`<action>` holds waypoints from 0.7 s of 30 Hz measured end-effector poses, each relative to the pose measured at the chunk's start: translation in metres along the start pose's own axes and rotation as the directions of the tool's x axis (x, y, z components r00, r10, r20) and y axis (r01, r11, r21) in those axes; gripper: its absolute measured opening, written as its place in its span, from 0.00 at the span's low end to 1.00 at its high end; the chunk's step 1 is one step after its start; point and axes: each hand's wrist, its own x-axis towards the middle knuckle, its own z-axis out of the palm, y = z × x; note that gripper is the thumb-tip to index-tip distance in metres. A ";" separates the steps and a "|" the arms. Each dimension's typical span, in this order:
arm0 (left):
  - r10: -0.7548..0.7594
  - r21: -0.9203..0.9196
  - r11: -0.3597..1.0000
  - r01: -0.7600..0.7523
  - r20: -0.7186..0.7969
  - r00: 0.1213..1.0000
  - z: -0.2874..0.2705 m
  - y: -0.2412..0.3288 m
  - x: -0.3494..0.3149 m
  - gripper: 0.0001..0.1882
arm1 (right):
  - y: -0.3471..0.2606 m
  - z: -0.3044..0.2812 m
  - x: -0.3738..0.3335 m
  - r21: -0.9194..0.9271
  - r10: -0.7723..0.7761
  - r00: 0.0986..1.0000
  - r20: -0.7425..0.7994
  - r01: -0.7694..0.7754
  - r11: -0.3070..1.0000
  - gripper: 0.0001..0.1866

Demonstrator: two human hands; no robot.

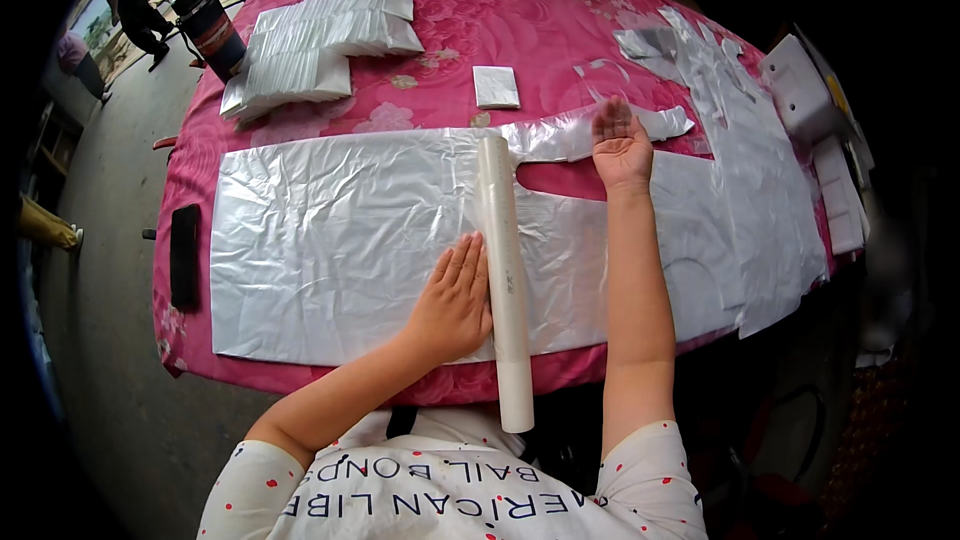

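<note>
A large, thin, whitish plastic sheet [330, 240], creased and with a curved cut-out on its right part, lies flat across the table. Over its middle rests a long pale tube [508, 290], whose near end sticks out past the table's front edge. My left hand [452, 298] lies flat on the sheet, fingers together and stretched out, against the tube's left side. Beyond the cut-out, my right hand [622, 145] is palm up with fingers stretched, at a narrow strip [560, 133] of the plastic. Whether it touches the strip I cannot tell.
Stacks of folded plastic [290, 55] lie at the far left, by a dark bottle [208, 28]. One small folded packet [496, 87] sits at the back. A black phone-like object [185, 257] lies at the left edge. More loose plastic [760, 200] and white boxes [797, 90] are at right.
</note>
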 end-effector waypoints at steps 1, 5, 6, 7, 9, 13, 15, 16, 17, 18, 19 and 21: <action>-0.002 -0.003 1.000 0.002 -0.001 1.000 -0.001 0.000 -0.001 0.32 | -0.019 0.003 0.002 0.018 -0.055 0.998 -0.026 0.056 0.998 0.13; 0.020 0.029 0.999 -0.019 -0.017 1.000 -0.001 0.000 0.000 0.31 | -0.094 0.003 0.009 0.059 -0.171 0.966 0.195 0.162 0.985 0.16; 0.027 0.046 0.999 -0.027 -0.019 0.999 0.002 -0.001 0.000 0.31 | -0.096 0.014 0.005 0.054 -0.161 0.939 0.305 0.152 0.987 0.17; 0.024 0.039 0.999 -0.023 -0.022 0.999 0.002 -0.001 0.000 0.31 | -0.097 0.028 0.000 0.052 -0.147 0.900 0.411 0.138 0.989 0.18; 0.020 0.024 1.000 -0.020 -0.029 0.999 0.003 -0.001 0.000 0.31 | -0.092 0.064 -0.012 0.039 -0.101 0.819 0.565 0.095 0.995 0.20; 0.013 -0.016 1.000 -0.014 -0.049 0.999 0.003 -0.001 0.000 0.31 | -0.041 0.157 -0.046 0.009 -0.049 0.750 0.660 0.057 0.998 0.21; 0.022 -0.024 0.999 -0.024 -0.061 0.998 0.006 -0.003 -0.002 0.31 | -0.045 0.184 -0.045 -0.053 -0.152 0.810 0.566 0.220 0.974 0.16; 0.030 -0.020 0.999 -0.031 -0.069 0.997 0.008 -0.002 -0.002 0.31 | -0.051 0.197 -0.043 -0.142 -0.271 0.853 0.446 0.367 0.919 0.16; 0.037 -0.017 0.999 -0.038 -0.077 0.996 0.010 -0.002 -0.002 0.31 | -0.057 0.207 -0.042 -0.249 -0.400 0.855 0.329 0.487 0.837 0.16; 0.041 -0.013 0.999 -0.043 -0.091 0.995 0.011 -0.003 -0.001 0.32 | -0.062 0.216 -0.043 -0.280 -0.431 0.861 0.271 0.498 0.821 0.16; 0.038 -0.004 0.999 -0.039 -0.090 0.995 0.010 -0.003 -0.001 0.32 | -0.063 0.220 -0.045 -0.313 -0.467 0.835 0.290 0.544 0.779 0.17; 0.032 0.015 0.999 -0.031 -0.082 0.996 0.009 -0.003 -0.004 0.32 | -0.052 0.227 -0.056 -0.428 -0.531 0.800 0.280 0.599 0.676 0.17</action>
